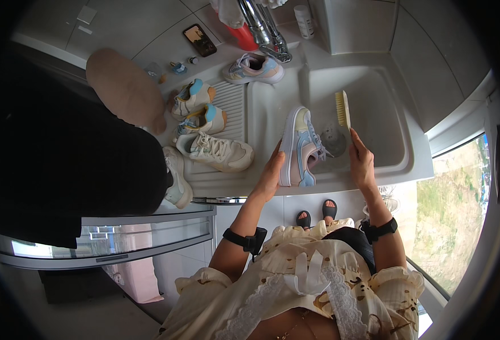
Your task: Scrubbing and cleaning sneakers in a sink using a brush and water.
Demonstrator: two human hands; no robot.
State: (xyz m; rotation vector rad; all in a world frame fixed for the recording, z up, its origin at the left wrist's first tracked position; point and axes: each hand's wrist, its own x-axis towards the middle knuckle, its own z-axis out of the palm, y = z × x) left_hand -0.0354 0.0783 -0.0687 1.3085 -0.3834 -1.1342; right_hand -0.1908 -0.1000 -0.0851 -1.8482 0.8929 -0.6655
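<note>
My left hand [270, 173] grips a pastel sneaker [297, 146] by its white sole, holding it toe up on its side above the front of the white sink [362, 72]. The upper is pink, light blue and pale yellow, with loose laces hanging to the right. In my right hand [362, 163] is a scrub brush [343, 109], held by its handle with the yellowish bristles facing left, towards the sneaker. A gap separates brush and shoe. Below them some water and foam show around the sink drain [333, 138]. A similar pastel sneaker [254, 69] rests at the back, by the faucet.
Several shoes, among them a cream sneaker [220, 152], crowd the ribbed drainboard [233, 102]. A chrome faucet [267, 34] overhangs the sink. Behind stand a phone [200, 40], a red container [245, 37] and a white bottle [304, 22]. Black fabric [75, 148] blocks the left side.
</note>
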